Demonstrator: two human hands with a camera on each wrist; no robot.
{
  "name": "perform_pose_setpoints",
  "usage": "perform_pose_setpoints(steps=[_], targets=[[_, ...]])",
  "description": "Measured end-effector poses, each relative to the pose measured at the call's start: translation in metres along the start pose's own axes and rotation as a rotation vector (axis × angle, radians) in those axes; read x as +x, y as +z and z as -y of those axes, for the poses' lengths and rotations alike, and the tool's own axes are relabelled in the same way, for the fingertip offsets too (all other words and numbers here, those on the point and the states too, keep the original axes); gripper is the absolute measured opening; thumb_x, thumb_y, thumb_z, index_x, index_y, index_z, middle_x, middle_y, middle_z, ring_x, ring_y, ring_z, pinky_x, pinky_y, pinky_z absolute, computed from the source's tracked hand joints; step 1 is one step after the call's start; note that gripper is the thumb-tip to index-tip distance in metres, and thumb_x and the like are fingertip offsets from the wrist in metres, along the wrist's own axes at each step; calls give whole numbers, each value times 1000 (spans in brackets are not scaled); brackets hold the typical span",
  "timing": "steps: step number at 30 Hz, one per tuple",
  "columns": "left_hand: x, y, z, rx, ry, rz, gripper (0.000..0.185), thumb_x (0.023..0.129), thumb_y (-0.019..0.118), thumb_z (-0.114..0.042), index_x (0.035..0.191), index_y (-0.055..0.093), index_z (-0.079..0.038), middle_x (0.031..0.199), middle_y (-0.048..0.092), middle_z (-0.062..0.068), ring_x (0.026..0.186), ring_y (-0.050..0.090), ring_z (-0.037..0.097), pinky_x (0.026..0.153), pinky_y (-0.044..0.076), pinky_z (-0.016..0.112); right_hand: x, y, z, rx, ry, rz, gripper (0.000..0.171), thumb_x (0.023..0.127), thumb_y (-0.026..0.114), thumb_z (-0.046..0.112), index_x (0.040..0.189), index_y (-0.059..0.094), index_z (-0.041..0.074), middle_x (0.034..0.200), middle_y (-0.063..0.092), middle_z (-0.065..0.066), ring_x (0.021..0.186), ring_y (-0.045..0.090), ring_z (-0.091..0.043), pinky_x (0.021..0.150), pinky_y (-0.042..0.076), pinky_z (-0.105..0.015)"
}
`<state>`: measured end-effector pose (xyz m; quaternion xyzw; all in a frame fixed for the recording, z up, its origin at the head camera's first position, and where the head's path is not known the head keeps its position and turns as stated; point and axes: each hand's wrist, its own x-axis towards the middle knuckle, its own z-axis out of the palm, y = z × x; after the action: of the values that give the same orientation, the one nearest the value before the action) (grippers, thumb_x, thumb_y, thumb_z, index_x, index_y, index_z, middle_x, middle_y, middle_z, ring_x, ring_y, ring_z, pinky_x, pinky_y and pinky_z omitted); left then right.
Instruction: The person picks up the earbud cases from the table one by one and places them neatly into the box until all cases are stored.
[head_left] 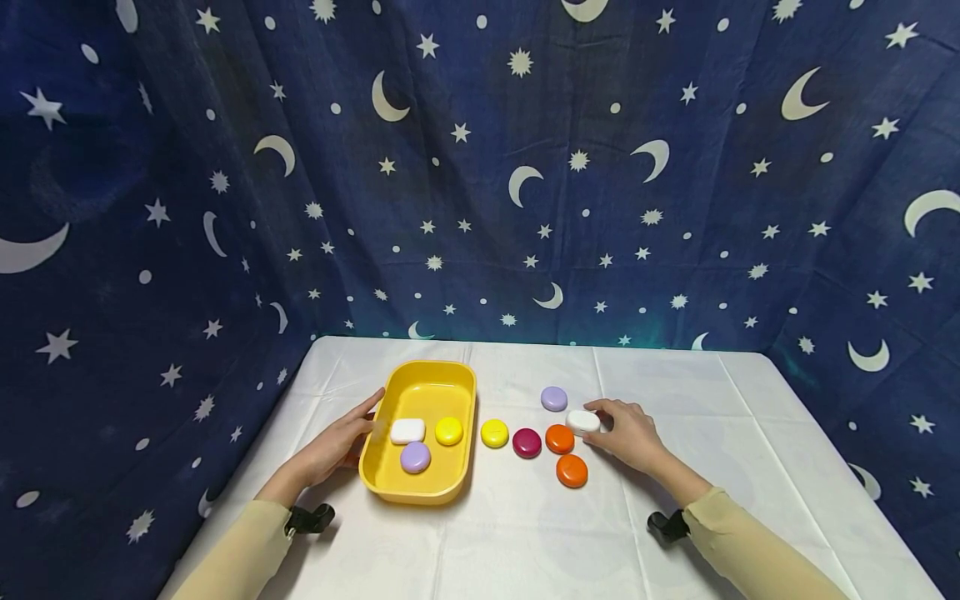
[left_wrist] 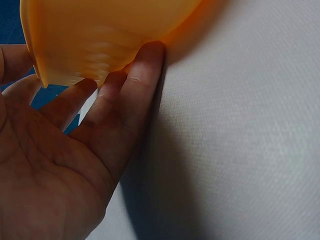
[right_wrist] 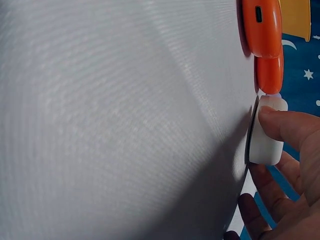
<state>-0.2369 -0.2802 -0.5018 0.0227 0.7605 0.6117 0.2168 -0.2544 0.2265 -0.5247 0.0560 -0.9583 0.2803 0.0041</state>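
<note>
Table [head_left: 675, 517], white cloth: bears all items below.
Yellow tray [head_left: 450, 379]: at 9 o'clock of the loose pieces; holds one white, one yellow and one lilac piece. Left hand [head_left: 337, 446] rests straight-fingered against its outer left wall, gripping nothing.
Right hand [head_left: 630, 433]: fingertips pinch the white case [head_left: 582, 421], which lies flat on the table, long axis 3-to-9 o'clock; tray lies toward 9 o'clock from this grip. Right hand nearer.
Orange discs [head_left: 559, 438]: just beside the case, at 7 o'clock.

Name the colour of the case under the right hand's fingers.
White case, gripped by the right hand; clearest in the head view.
</note>
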Motion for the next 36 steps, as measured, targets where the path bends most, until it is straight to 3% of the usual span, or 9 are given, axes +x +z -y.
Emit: perform_pose_setpoints(steps=[11,23,29,36], targets=[[2,-1,0,-2,9,7,65,105,49,-27,164,22,-39,162,29,22,119,60,31,87,58,46,1,-2,0,7,2,2,53,81,87,30,128,69,13,127,67,-17,110,51,-35,96,34,-59],[0,-1,0,1,3,-1,65,105,49,-27,164,22,-37,162,26,24,117,61,31,87,58,45,3,-9,2,51,-28,-29,49,81,86,32,125,71,16,114,70,-11,107,48,-32,91,35,-56],[1,-2,-1,25,10,0,66,105,51,-29,164,22,-35,162,27,26,119,60,33,85,59,46,7,-19,16,99,-37,-51,48,82,86,33,126,72,19,122,69,-11,110,47,-32,89,36,-51],[1,-3,-2,25,12,-8,67,104,52,-28,164,23,-35,163,26,25,123,56,33,85,58,46,16,-23,49,154,-47,-45,48,82,85,36,126,72,23,123,68,-5,114,45,-29,88,40,-47]])
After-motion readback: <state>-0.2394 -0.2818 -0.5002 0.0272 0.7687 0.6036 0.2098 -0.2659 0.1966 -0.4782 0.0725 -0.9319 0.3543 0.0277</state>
